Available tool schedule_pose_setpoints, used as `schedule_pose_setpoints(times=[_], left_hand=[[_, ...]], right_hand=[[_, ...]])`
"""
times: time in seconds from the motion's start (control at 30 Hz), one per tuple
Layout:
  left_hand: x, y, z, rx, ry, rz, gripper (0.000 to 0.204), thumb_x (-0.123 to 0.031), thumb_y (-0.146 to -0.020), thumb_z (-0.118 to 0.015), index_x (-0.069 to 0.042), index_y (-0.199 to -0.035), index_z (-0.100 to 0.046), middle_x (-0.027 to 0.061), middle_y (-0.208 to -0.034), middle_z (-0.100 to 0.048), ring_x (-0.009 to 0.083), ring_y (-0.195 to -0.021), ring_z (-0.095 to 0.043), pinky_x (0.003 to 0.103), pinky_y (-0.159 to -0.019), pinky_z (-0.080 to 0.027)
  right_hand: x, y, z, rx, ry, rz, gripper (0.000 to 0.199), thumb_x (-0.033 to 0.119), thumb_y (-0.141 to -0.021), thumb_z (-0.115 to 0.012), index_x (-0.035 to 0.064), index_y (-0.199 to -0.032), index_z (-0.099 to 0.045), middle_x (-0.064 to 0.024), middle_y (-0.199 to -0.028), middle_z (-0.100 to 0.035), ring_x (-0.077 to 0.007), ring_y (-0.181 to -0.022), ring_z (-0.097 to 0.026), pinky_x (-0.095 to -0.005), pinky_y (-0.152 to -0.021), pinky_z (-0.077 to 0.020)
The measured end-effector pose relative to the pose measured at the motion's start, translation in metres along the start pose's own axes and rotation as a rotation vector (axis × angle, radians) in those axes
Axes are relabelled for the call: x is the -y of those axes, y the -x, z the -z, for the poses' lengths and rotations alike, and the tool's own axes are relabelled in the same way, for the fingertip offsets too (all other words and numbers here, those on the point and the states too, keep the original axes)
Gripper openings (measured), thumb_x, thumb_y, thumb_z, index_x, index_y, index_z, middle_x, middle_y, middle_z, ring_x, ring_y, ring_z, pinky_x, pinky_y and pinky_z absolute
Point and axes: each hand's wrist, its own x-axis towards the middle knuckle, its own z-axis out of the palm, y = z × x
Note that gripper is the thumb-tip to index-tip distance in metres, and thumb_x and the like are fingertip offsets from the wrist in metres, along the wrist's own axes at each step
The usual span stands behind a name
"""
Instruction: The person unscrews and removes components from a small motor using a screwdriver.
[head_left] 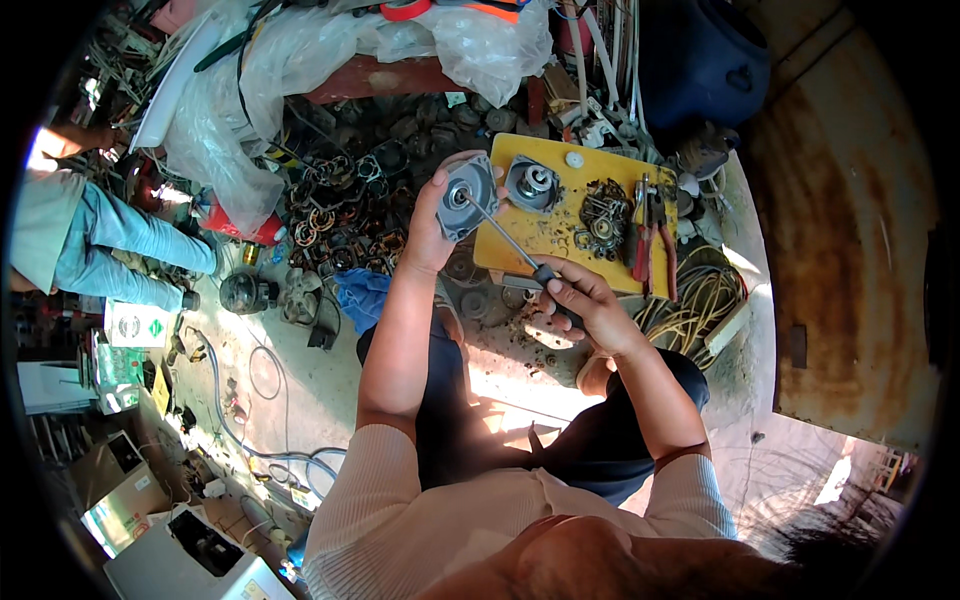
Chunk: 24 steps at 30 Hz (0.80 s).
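My left hand (pixel 430 228) grips a grey metal motor end cover (pixel 466 192) by its edge, its round inner side facing up. A dark-handled screwdriver (pixel 515 245) is in my right hand (pixel 592 308), fingers wrapped round the handle. The screwdriver's shaft slants up to the left, and its tip reaches the bearing seat in the middle of the cover. Just right of my left hand, a second grey end cover (pixel 532 184) with a shiny bearing and shaft piece rests on a yellow board (pixel 560 238).
On the board are a heap of small metal parts (pixel 605 222) and several red-handled tools (pixel 655 245). Coiled yellow wire (pixel 700 300) lies to its right. Copper-wound motor parts (pixel 340 205) are piled at left. Another person in light blue trousers (pixel 130 230) is at far left.
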Motion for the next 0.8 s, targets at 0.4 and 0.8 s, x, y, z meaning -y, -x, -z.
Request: schedule_pose_setpoints(times=[0.4,0.8], left_hand=[[0.002,-0.003,0.002,-0.011,-0.297,0.015,0.062,-0.05,-0.093,-0.051,-0.001,-0.13,-0.049,0.0159,-0.112,-0.063,0.0251,-0.101,-0.065,0.039,-0.09,-0.054],[-0.011,-0.004,0.01,0.069,-0.04,0.168,0.079,-0.064,-0.089,-0.041,0.004,-0.129,-0.047,0.021,-0.106,-0.064,0.0319,-0.093,-0.067,0.047,-0.082,-0.057]], right_hand=[[-0.002,0.004,-0.002,-0.01,-0.176,-0.059,0.036,0.022,-0.102,-0.05,0.011,-0.136,-0.053,0.0027,-0.081,-0.048,-0.0032,-0.06,-0.041,-0.0156,-0.045,-0.0261],[0.002,0.006,0.005,0.16,-0.483,-0.07,0.056,0.013,-0.095,-0.052,0.0021,-0.147,-0.035,-0.0043,-0.094,-0.047,-0.0103,-0.067,-0.045,-0.0185,-0.05,-0.0353]])
